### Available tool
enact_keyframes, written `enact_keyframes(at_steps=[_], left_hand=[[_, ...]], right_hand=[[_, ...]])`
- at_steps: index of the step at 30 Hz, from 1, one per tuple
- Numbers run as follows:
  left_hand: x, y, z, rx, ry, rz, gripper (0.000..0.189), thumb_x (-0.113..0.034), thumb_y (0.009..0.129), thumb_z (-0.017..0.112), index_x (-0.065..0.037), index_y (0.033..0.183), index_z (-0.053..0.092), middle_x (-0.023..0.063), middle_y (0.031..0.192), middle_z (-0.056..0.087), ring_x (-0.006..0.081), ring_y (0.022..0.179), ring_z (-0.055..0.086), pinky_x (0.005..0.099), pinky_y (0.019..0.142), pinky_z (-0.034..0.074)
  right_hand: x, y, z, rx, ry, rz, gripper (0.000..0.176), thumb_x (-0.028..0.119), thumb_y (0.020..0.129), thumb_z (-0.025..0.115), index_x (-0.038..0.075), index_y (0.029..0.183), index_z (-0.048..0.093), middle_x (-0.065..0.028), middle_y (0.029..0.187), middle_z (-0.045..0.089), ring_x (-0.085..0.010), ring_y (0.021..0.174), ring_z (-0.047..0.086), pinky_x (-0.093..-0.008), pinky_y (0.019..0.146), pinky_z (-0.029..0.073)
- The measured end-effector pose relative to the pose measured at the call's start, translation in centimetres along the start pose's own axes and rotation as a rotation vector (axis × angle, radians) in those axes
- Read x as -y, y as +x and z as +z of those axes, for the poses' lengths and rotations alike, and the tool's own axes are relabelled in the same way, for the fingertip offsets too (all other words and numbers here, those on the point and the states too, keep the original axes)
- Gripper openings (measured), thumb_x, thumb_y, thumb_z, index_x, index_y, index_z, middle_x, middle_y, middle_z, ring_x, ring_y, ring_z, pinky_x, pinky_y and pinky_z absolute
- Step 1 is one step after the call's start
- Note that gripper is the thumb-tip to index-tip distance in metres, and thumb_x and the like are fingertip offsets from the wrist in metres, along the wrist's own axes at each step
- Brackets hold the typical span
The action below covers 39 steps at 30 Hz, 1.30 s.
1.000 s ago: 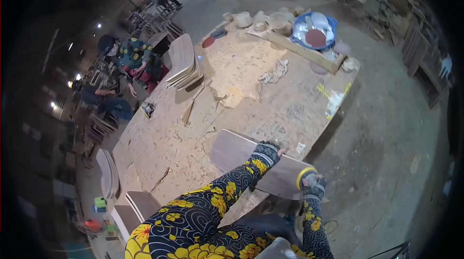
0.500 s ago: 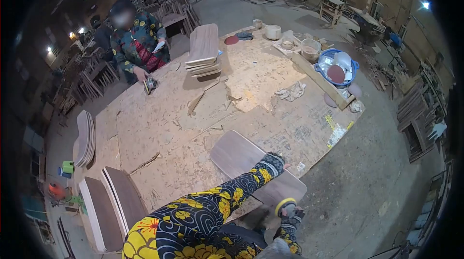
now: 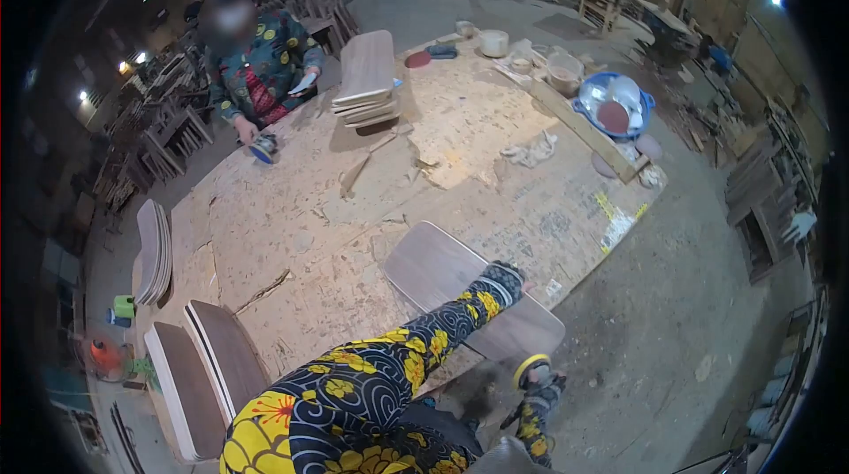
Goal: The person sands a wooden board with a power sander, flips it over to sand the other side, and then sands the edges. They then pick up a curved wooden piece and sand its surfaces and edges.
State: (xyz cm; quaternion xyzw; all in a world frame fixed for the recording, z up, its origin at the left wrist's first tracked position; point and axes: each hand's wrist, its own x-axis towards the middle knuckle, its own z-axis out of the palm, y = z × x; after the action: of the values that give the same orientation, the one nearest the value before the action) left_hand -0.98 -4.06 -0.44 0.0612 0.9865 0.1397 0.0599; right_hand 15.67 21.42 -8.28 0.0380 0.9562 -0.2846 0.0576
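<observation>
A brown wooden board (image 3: 442, 266) with rounded corners lies at the table's near edge, its right end jutting past the edge. My left hand (image 3: 504, 281), in a grey patterned glove, reaches across the board and grips its far edge; the fingertips are mostly hidden. My right hand (image 3: 543, 382), also gloved, is closed around a sander (image 3: 531, 370) with a yellow-rimmed pad. The sander is tipped up on its side, the pad right at the board's near edge by the right end.
Curved boards (image 3: 208, 377) stand at the left, with a further stack (image 3: 155, 253) behind. Another board stack (image 3: 367, 76) rests at the back. Across the table a person (image 3: 256, 67) holds a sander (image 3: 263, 149). A blue basket (image 3: 650, 107) and a wooden strip (image 3: 575, 129) sit at the right.
My right hand and the sander have shifted slightly right along the board's near edge. My left hand stays on the board. The other person's sander has moved a little left and tilted. The view has shifted slightly.
</observation>
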Motion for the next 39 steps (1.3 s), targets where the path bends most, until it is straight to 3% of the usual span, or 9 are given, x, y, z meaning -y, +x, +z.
enact_keyframes(at_steps=[3,7,11,15,22,26,32,37,39], left_hand=[[0.3,0.2,0.4,0.059,0.054,0.103,0.038,-0.04,0.091,0.042,-0.014,0.103,0.068,0.018,0.099,0.068,0.0357,0.093,0.065,0.0462,0.083,0.048],[-0.1,1.6,2.1,-0.009,0.147,-0.113,0.048,-0.045,0.093,0.037,-0.01,0.103,0.068,0.0215,0.101,0.067,0.0401,0.097,0.063,0.0488,0.093,0.043],[-1.5,1.1,-0.2,0.069,0.147,-0.03,0.053,-0.046,0.094,0.035,-0.007,0.091,0.071,0.0218,0.091,0.068,0.0402,0.089,0.064,0.0489,0.082,0.048],[-1.5,1.1,0.9,-0.039,0.27,0.014,0.051,-0.044,0.095,0.037,-0.007,0.087,0.071,0.0189,0.084,0.069,0.0374,0.082,0.065,0.0487,0.077,0.049],[-1.5,0.7,1.4,0.001,0.329,-0.042,0.06,-0.047,0.096,0.034,-0.002,0.084,0.072,0.0211,0.081,0.068,0.0381,0.08,0.066,0.0477,0.076,0.05],[-2.7,0.7,0.4,0.005,0.338,-0.056,0.058,-0.046,0.096,0.034,-0.004,0.084,0.072,0.0201,0.083,0.069,0.0375,0.08,0.066,0.0477,0.077,0.05],[-3.0,0.6,0.0,0.032,0.337,-0.057,0.055,-0.044,0.096,0.035,-0.006,0.087,0.072,0.0187,0.084,0.069,0.0376,0.081,0.065,0.0478,0.077,0.05],[-2.2,0.6,0.4,-0.021,0.305,-0.041,0.056,-0.046,0.095,0.035,-0.006,0.085,0.072,0.0186,0.083,0.069,0.0371,0.08,0.066,0.0475,0.077,0.05],[-1.5,1.0,1.2,-0.007,0.322,-0.051,0.057,-0.047,0.095,0.035,-0.006,0.084,0.072,0.0187,0.082,0.069,0.0369,0.079,0.066,0.0475,0.077,0.05]], right_hand=[[-0.9,-0.9,-0.3,0.0,0.02,0.029,0.073,0.054,0.074,0.069,0.008,0.127,0.048,-0.0227,0.125,0.05,-0.0402,0.115,0.05,-0.0486,0.09,0.045],[-0.9,0.9,-1.0,0.044,0.088,0.167,0.073,0.054,0.075,0.068,0.008,0.128,0.047,-0.0229,0.125,0.05,-0.0403,0.115,0.05,-0.0486,0.09,0.045],[-1.7,4.2,-1.9,0.15,0.258,0.442,0.073,0.054,0.075,0.068,0.008,0.128,0.047,-0.023,0.126,0.049,-0.0404,0.115,0.05,-0.0487,0.09,0.045],[-1.3,1.5,1.1,-0.078,0.162,0.176,0.065,0.045,0.07,0.076,0.007,0.117,0.051,-0.0199,0.117,0.049,-0.0405,0.102,0.053,-0.0467,0.093,0.042],[-2.9,0.4,-2.3,0.101,0.398,0.498,0.073,0.045,0.071,0.076,0.011,0.128,0.046,-0.0211,0.124,0.045,-0.0383,0.109,0.051,-0.0478,0.091,0.047],[-1.2,-0.3,-0.7,-0.011,0.256,0.123,0.073,0.045,0.069,0.079,0.012,0.126,0.048,-0.0192,0.124,0.047,-0.0362,0.108,0.054,-0.0447,0.091,0.047],[-3.3,6.6,-2.3,0.085,0.353,0.433,0.072,0.049,0.07,0.074,0.012,0.126,0.047,-0.0188,0.121,0.053,-0.0358,0.115,0.053,-0.0431,0.096,0.047],[1.9,8.1,-4.9,0.037,0.091,0.121,0.073,0.046,0.066,0.079,0.016,0.125,0.049,-0.0187,0.117,0.054,-0.0358,0.112,0.055,-0.0456,0.093,0.048],[2.0,11.0,-6.1,0.19,0.218,0.453,0.071,0.044,0.07,0.077,0.013,0.127,0.047,-0.0211,0.124,0.051,-0.038,0.114,0.055,-0.0455,0.094,0.048]])
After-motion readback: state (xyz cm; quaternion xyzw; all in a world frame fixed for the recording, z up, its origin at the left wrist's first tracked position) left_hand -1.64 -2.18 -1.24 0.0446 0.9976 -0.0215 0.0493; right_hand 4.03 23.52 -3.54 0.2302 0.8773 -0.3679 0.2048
